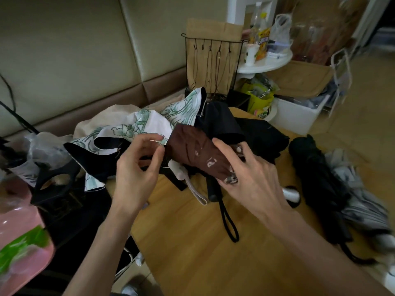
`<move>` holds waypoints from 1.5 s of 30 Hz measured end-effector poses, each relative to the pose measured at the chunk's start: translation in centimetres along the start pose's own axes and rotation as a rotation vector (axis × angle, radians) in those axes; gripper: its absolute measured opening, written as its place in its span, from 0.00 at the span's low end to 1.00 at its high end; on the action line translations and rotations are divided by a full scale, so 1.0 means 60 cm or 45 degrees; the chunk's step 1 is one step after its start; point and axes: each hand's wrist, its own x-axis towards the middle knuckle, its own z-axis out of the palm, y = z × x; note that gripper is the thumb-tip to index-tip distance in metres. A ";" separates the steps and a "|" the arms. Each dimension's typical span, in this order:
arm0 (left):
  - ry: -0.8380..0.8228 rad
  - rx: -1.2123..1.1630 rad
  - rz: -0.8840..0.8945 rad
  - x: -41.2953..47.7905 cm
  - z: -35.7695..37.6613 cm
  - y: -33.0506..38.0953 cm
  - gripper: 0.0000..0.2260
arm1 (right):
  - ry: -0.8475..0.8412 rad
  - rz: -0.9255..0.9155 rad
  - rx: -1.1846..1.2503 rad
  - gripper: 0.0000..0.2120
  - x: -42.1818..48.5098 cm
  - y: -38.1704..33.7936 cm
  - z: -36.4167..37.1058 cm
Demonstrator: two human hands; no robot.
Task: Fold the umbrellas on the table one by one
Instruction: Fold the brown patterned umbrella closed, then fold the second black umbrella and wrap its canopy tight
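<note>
Head view: right hand (245, 176) grasps brown umbrella (192, 146) over mid-table (188, 248). Left hand (136, 167) at its 9 o'clock, fingers curled at the fabric edge; can't tell if gripping. Floral umbrella (147, 122) at 10 o'clock, black umbrella (316, 180) at 3 o'clock.

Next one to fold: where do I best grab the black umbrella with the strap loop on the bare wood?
Take its straight black handle from the near side: it pokes toward you over bare table, while the canopy is tucked behind the brown umbrella.
</note>
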 end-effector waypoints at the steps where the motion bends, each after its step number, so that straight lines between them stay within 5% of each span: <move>1: -0.032 0.033 -0.011 -0.005 0.016 0.004 0.07 | -0.035 0.088 0.052 0.46 -0.006 0.001 -0.007; 4: -0.195 0.267 -0.069 -0.033 0.073 0.018 0.11 | -0.088 0.412 0.189 0.44 -0.023 0.025 -0.037; 7: -0.409 0.672 -0.245 -0.067 0.129 0.045 0.26 | -0.047 0.742 0.326 0.41 -0.040 0.065 -0.074; 10: -0.507 1.182 -0.307 -0.084 0.178 0.078 0.38 | -0.076 0.948 0.328 0.40 -0.060 0.111 -0.093; 12: -0.529 1.391 -0.307 -0.081 0.197 0.085 0.37 | -0.183 1.000 0.296 0.41 -0.070 0.131 -0.095; 18: -0.654 1.314 -0.383 -0.061 0.222 0.050 0.22 | -0.509 0.656 -0.350 0.30 -0.079 0.110 -0.075; 22: -0.624 0.870 -0.481 -0.050 0.206 0.039 0.20 | -0.431 0.557 -0.557 0.32 -0.066 0.117 -0.070; 25: -0.521 0.506 -0.519 -0.051 0.179 0.039 0.15 | -0.207 0.421 -0.219 0.36 -0.057 0.130 -0.061; 27: -0.400 0.337 -0.482 -0.060 0.165 0.041 0.12 | -0.121 0.480 0.332 0.34 -0.036 0.118 -0.064; 29: -0.302 0.184 -0.407 -0.072 0.150 0.045 0.10 | -0.108 0.607 0.861 0.35 -0.002 0.091 -0.068; 34: -0.374 -0.031 -0.191 -0.087 0.109 0.059 0.10 | -0.254 0.863 1.526 0.40 0.085 -0.005 -0.063; 37: -0.494 -0.047 -0.061 -0.091 0.088 0.043 0.06 | -0.388 1.030 1.722 0.51 0.105 -0.059 -0.036; 42: -0.629 0.015 -0.070 -0.102 0.077 0.021 0.07 | -0.140 1.187 1.814 0.25 0.109 -0.110 0.010; 45: -0.522 0.186 -0.050 -0.093 0.061 0.018 0.18 | 0.062 1.187 1.759 0.26 0.118 -0.120 0.016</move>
